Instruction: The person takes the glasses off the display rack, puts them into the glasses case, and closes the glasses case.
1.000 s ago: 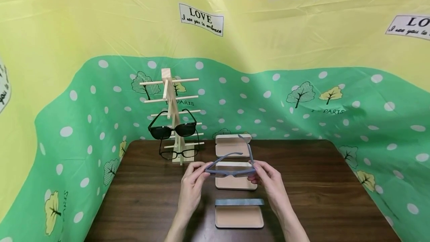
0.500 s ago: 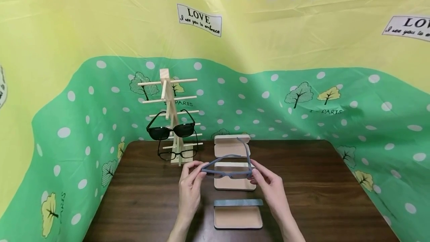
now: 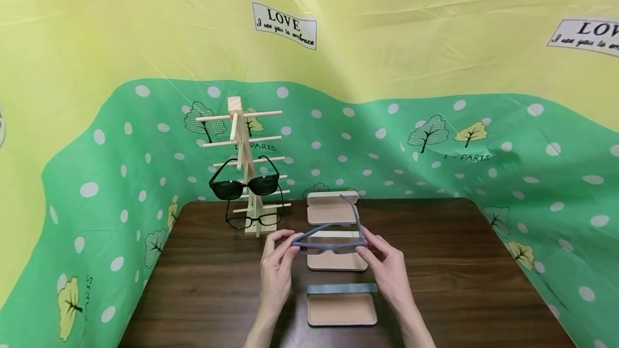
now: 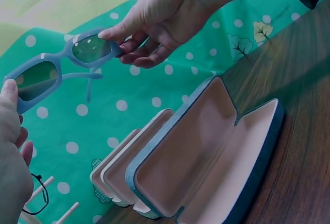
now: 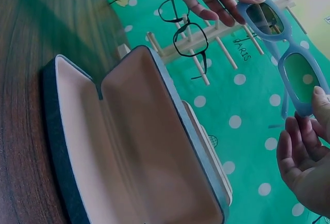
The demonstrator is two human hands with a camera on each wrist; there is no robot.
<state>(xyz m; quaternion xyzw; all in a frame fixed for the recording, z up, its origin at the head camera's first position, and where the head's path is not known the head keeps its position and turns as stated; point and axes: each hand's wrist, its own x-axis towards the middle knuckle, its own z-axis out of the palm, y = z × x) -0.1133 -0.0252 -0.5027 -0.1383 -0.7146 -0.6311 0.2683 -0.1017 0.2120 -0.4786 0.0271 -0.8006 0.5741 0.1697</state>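
A pair of blue-framed sunglasses (image 3: 331,250) is held up level between both hands, over the middle of the row of cases. My left hand (image 3: 276,275) pinches the left end of the frame between thumb and fingers. At the other end, my right hand (image 3: 393,278) pinches the corner by the hinge, its thumb on the front. The temples are unfolded and point away from me. Tinted lenses show in the left wrist view, where the bridge (image 4: 62,55) lies between the two hands. Beneath, nearest me, lies a blue-green glasses case (image 3: 342,289) with its lid up and a pink-beige lining.
Two pale glasses cases, a middle one (image 3: 337,263) and a far one (image 3: 331,215), lie open behind the blue-green one. Left of them stands a wooden rack (image 3: 245,154) with pegs, carrying black sunglasses (image 3: 263,185) above black-rimmed glasses. A patterned cloth (image 3: 387,149) hangs behind the table.
Both hands keep hold of the blue sunglasses, which stay about level. My right thumb has shifted inward onto the frame's front. The whole head view has drifted slightly.
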